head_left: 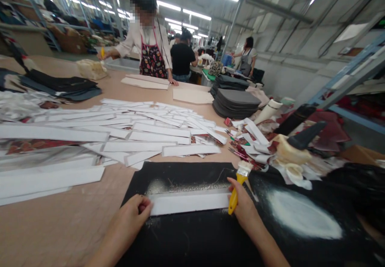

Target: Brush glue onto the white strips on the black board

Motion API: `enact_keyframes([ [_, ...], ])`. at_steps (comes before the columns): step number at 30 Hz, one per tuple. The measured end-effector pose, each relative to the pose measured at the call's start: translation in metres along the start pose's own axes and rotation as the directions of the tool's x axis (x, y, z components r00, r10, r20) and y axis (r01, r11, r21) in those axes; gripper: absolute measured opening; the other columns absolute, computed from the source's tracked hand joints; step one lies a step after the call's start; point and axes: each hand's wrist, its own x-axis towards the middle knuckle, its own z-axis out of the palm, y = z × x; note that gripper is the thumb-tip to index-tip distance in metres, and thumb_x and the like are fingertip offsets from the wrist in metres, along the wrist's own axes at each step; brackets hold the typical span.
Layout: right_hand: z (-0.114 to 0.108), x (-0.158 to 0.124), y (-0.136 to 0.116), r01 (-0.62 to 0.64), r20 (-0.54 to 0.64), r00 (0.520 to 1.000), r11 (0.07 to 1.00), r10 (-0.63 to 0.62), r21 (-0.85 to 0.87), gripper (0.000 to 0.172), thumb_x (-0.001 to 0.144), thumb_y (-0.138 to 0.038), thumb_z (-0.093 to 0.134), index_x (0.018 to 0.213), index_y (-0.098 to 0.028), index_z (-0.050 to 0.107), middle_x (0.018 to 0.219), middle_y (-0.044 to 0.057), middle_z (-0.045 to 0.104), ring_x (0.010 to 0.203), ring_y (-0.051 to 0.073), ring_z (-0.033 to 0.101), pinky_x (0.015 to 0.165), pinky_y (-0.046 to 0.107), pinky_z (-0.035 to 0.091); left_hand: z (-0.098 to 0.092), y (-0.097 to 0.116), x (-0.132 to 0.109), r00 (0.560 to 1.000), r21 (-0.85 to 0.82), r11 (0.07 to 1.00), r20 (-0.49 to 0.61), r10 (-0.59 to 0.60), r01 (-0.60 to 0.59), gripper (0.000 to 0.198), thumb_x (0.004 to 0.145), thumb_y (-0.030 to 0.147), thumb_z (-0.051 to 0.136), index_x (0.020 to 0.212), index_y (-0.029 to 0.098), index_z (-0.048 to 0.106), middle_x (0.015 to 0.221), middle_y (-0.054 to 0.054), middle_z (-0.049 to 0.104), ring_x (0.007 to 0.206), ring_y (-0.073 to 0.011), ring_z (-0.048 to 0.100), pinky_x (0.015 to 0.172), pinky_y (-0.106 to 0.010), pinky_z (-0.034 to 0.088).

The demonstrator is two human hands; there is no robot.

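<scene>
My left hand [132, 215] pinches the left end of a white strip [189, 203] that lies flat on a black mat [186, 239] smeared with dried glue. My right hand [245, 209] is closed round the yellow handle of a small brush [237, 187], whose pale bristles point up and away from me. The same hand rests against the strip's right end. Both forearms come in from the bottom edge.
Many white strips [144, 130] are spread over the brown table [60, 227]. Stacks of dark grey pieces [236, 102] sit at the right, with scraps and a glue pot [290, 150] nearby. A person in an apron [148, 46] works across the table; others stand further back.
</scene>
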Motion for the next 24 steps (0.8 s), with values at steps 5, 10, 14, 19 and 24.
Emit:
enact_keyframes([
  [5, -0.001, -0.005, -0.012, 0.085, -0.037, 0.994, 0.953, -0.100, -0.292, 0.050, 0.078, -0.004, 0.033, 0.126, -0.015, 0.044, 0.092, 0.012, 0.058, 0.087, 0.023, 0.059, 0.076, 0.039, 0.051, -0.001, 0.010, -0.009, 0.991, 0.171, 0.981, -0.086, 0.107, -0.091, 0.018, 0.082, 0.032, 0.043, 0.085, 0.019, 0.055, 0.075, 0.000, 0.057, 0.068, -0.0153, 0.057, 0.060, -0.025, 0.041],
  [10, -0.017, 0.000, -0.068, 0.237, -0.031, 0.966, 0.931, -0.255, -0.278, 0.043, 0.083, -0.008, 0.031, 0.117, -0.020, 0.055, 0.080, 0.009, 0.062, 0.082, 0.026, 0.058, 0.075, 0.044, 0.048, 0.009, 0.027, -0.026, 0.784, 0.604, 0.751, -0.317, 0.533, -0.267, 0.035, 0.083, 0.011, 0.040, 0.114, 0.019, 0.052, 0.096, -0.008, 0.058, 0.083, -0.0207, 0.056, 0.066, -0.030, 0.044],
  [14, -0.014, 0.012, -0.132, 0.186, 0.126, 0.966, 0.946, -0.226, 0.267, 0.032, 0.087, -0.026, 0.044, 0.117, -0.022, 0.056, 0.093, 0.005, 0.068, 0.084, 0.018, 0.061, 0.076, 0.030, 0.048, 0.024, 0.025, -0.034, 0.539, 0.650, 0.541, -0.231, 0.810, -0.533, 0.036, 0.082, 0.005, 0.034, 0.106, 0.018, 0.057, 0.109, -0.007, 0.059, 0.097, -0.0211, 0.053, 0.084, -0.035, 0.042],
  [19, -0.010, 0.027, -0.114, -0.193, 0.186, 0.974, 0.903, 0.130, 0.383, 0.029, 0.083, -0.038, 0.044, 0.081, -0.019, 0.066, 0.075, 0.003, 0.068, 0.072, 0.017, 0.063, 0.066, 0.025, 0.047, 0.036, 0.013, -0.032, 0.424, 0.686, 0.412, -0.165, 0.891, -0.600, 0.037, 0.081, 0.006, 0.034, 0.109, 0.015, 0.057, 0.107, -0.006, 0.062, 0.098, -0.0201, 0.053, 0.085, -0.032, 0.040],
  [24, -0.056, 0.013, -0.042, -0.404, -0.165, 0.903, 0.915, 0.396, -0.013, 0.036, 0.076, -0.044, 0.044, 0.073, -0.016, 0.065, 0.065, 0.008, 0.064, 0.068, 0.024, 0.061, 0.066, 0.034, 0.045, 0.036, 0.007, -0.028, 0.376, 0.706, 0.388, -0.184, 0.908, -0.592, 0.040, 0.080, 0.007, 0.033, 0.109, 0.018, 0.059, 0.107, -0.004, 0.063, 0.097, -0.0176, 0.055, 0.084, -0.028, 0.042],
])
